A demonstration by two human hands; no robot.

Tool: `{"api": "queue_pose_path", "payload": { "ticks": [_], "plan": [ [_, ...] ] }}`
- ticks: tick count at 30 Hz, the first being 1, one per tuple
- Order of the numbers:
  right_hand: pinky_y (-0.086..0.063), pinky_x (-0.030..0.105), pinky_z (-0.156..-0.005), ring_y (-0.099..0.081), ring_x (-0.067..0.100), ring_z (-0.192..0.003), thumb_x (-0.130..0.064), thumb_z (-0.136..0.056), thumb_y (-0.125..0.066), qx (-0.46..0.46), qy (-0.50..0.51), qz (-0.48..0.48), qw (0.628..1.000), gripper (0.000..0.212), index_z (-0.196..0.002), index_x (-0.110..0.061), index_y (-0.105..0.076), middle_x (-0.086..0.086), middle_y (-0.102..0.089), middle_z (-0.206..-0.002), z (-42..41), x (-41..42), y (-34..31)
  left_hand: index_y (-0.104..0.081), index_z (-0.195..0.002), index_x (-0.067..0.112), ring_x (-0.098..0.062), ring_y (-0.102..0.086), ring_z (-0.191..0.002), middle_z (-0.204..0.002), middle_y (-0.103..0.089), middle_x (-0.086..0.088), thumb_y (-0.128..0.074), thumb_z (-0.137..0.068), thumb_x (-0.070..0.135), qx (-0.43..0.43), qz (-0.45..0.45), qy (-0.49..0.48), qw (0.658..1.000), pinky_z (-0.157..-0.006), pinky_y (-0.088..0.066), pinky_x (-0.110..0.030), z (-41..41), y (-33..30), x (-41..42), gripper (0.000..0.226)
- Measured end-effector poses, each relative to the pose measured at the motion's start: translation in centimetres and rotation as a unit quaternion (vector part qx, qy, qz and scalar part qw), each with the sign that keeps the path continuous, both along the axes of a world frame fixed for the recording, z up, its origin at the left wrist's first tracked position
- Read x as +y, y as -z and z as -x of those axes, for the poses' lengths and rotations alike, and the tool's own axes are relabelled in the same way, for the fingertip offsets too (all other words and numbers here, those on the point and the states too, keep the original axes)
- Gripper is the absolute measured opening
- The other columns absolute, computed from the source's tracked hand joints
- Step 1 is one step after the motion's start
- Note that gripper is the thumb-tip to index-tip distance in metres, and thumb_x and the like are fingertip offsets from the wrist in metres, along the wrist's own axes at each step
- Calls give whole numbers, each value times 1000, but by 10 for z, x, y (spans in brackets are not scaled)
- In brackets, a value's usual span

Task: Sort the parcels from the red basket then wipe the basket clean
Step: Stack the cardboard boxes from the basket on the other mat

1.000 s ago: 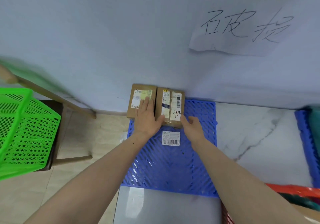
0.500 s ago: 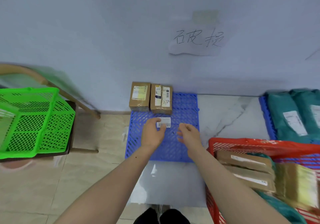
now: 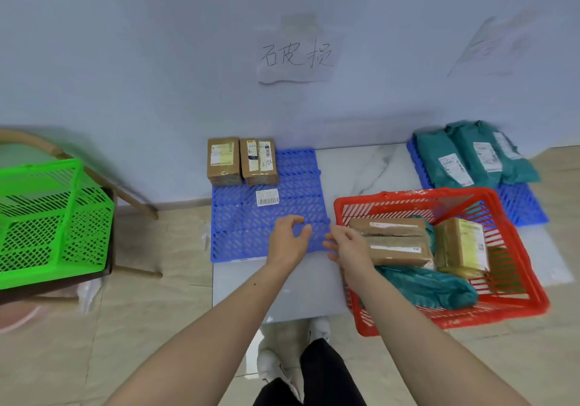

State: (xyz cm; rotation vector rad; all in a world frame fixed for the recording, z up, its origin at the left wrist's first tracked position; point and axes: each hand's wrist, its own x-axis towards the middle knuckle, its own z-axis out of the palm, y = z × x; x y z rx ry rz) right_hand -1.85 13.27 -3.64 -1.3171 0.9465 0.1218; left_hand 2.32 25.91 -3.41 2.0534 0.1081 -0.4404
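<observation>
The red basket (image 3: 514, 308) stands on the floor at the right and holds brown cardboard parcels (image 3: 397, 245), an upright box (image 3: 463, 247) and a teal bag parcel (image 3: 426, 286). Two brown boxes (image 3: 241, 160) stand against the wall at the far left corner of the blue pallet (image 3: 301, 185), with a loose barcode label (image 3: 267, 197) in front of them. My left hand (image 3: 287, 240) hovers over the pallet's front edge, fingers loosely curled and empty. My right hand (image 3: 346, 247) is at the basket's left rim, empty.
A green basket (image 3: 53, 223) sits on a chair at the left. Several teal bag parcels (image 3: 477, 154) lie on a second blue pallet (image 3: 524, 204) at the back right. A handwritten paper sign (image 3: 295, 55) hangs on the wall. My feet show at the bottom.
Both hands have drawn back from the two brown boxes at the wall toward me and rightward. The view has pulled back, bringing the red basket into sight.
</observation>
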Motion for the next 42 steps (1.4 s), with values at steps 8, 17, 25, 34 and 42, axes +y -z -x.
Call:
{"api": "queue_pose_path", "payload": {
  "ticks": [8, 17, 25, 34, 42],
  "plan": [
    [-51, 28, -70, -62, 17, -80, -22, -102, -52, 19, -3, 48, 999, 19, -106, -6, -63, 8, -65, -92, 36, -73, -9, -64, -118, 7, -21, -56, -121, -125, -63, -9, -64, -94, 23, 18, 2, 13, 1000, -102, -42, -32, 35, -5, -64, 29],
    [-52, 43, -99, -62, 20, -103, -30, -100, -53, 93, -92, 115, 985, 15, -104, -19, -63, 0, -65, -107, 52, -198, 17, -64, -114, 13, -22, -60, -103, -111, -64, -4, -66, -91, 27, 77, -14, -24, 997, -90, -47, -32, 58, 16, -150, 27],
    [-41, 36, -99, -48, 19, -111, -42, -96, -60, 145, -121, 119, 975, 65, -148, -13, -33, 2, -50, -126, 56, -265, 49, -57, -131, 17, -23, -60, -116, -127, -63, -4, -61, -74, 60, 131, -48, -43, 989, -100, -50, -46, 59, 88, -180, 71],
    [-38, 31, -94, -47, 24, -128, -41, -99, -53, 172, -150, 106, 968, 65, -152, -12, -31, 6, -46, -146, 45, -272, 84, -44, -137, 19, -28, -51, -128, -138, -54, -7, -66, -76, 48, 171, -57, -16, 983, -107, -44, -50, 34, 113, -188, 72],
    [-47, 44, -104, -54, 23, -116, -43, -98, -53, 180, -135, 87, 970, 49, -140, -18, -46, 3, -56, -129, 43, -265, 100, -28, -151, 28, -26, -47, -132, -143, -49, -3, -68, -90, 34, 199, -19, 8, 980, -110, -43, -47, 29, 120, -197, 73]
  ]
}}
